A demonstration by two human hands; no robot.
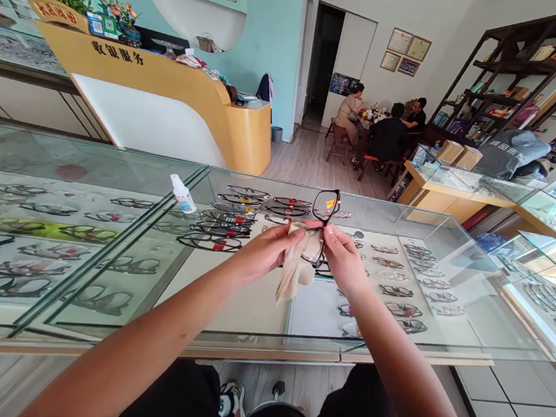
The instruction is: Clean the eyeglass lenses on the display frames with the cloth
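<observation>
My right hand [345, 257] grips a pair of dark-framed eyeglasses [326, 206] above the glass counter, with one lens standing upright over the fingers. In my left hand [273, 249] is a beige cleaning cloth [291, 272], pinched against the lower lens and hanging down below it. The cloth hides part of that lens. Behind and to the left of my hands, several eyeglasses [213, 243] lie in rows on the counter. A small white spray bottle [183, 196] stands farther left on the glass.
Under the glass top of the display case [245, 343], more eyeglasses [403, 309] lie in rows on both sides. A wooden reception desk [248, 137] stands beyond. People sit around a table at the back, and another person in grey [512, 152] bends over a case at right.
</observation>
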